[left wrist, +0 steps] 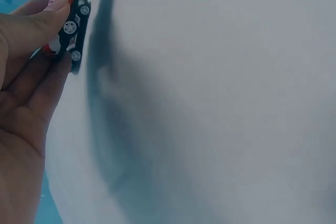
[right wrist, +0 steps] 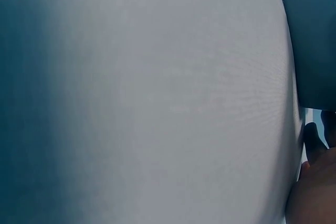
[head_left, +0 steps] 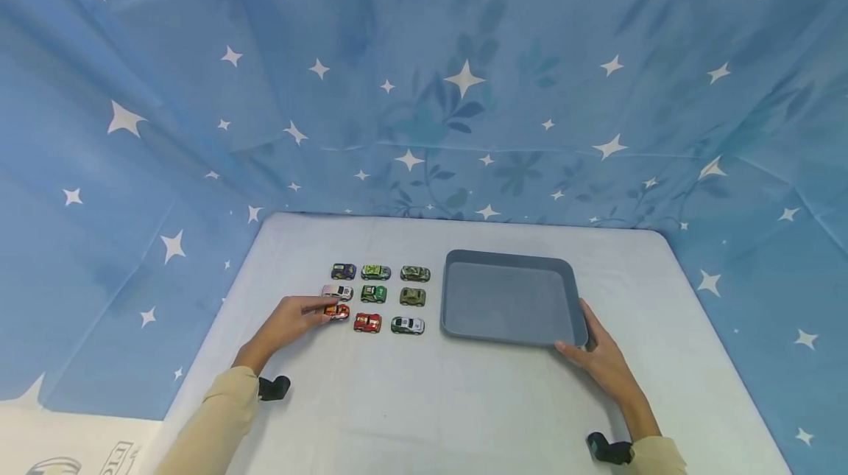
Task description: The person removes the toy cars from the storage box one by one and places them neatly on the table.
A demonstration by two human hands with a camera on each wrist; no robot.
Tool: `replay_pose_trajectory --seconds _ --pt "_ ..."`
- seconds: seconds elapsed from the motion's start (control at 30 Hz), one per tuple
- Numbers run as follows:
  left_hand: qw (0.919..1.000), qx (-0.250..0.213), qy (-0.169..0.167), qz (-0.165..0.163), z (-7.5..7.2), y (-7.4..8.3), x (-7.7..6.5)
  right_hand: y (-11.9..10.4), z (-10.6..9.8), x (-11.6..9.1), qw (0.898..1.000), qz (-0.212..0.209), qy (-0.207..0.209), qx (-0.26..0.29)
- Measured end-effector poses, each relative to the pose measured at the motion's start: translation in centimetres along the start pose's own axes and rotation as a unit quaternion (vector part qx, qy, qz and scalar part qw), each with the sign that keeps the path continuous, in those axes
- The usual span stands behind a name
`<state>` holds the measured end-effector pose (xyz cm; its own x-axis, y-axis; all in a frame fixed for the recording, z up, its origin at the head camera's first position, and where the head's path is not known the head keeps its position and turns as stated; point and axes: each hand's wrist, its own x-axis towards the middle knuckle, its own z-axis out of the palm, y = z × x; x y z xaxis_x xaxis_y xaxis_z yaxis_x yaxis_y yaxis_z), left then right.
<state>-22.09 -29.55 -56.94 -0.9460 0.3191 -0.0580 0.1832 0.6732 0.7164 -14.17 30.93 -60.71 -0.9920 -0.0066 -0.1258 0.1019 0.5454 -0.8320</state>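
My left hand (head_left: 291,322) pinches an orange-and-red toy car (head_left: 340,311) at the front left of a group of small toy cars. In the left wrist view the thumb (left wrist: 55,11) presses against the toy car's side, fingers behind it. A white toy car (head_left: 339,292) sits just behind the pinched one, and a red toy car (head_left: 367,322) stands to its right. My right hand (head_left: 606,361) grips the front right corner of a grey tray (head_left: 507,339), with the thumb at the front edge and fingers along the right side. Inside the tray lies nothing.
Several more toy cars, including a green one (head_left: 374,294), a camouflage one (head_left: 415,273) and a silver one (head_left: 407,325), stand in rough rows left of the tray. A blue star-patterned curtain (head_left: 424,129) surrounds the white table (head_left: 424,401) at the back and sides.
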Motion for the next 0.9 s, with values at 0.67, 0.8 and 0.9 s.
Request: replay_pose_trajectory --seconds 0.67,0.8,0.9 --pt "0.9977 0.042 -0.045 0.028 0.01 -0.97 -0.78 0.02 0.21 -0.13 1.000 0.009 0.004 0.006" --pt "0.9945 0.065 -0.049 0.066 -0.03 -0.91 -0.69 -0.04 0.07 -0.06 1.000 0.007 0.004 0.002" --pt "0.9933 0.071 -0.048 0.077 0.11 -0.95 -0.57 -0.07 -0.03 0.03 1.000 0.008 0.005 -0.003"
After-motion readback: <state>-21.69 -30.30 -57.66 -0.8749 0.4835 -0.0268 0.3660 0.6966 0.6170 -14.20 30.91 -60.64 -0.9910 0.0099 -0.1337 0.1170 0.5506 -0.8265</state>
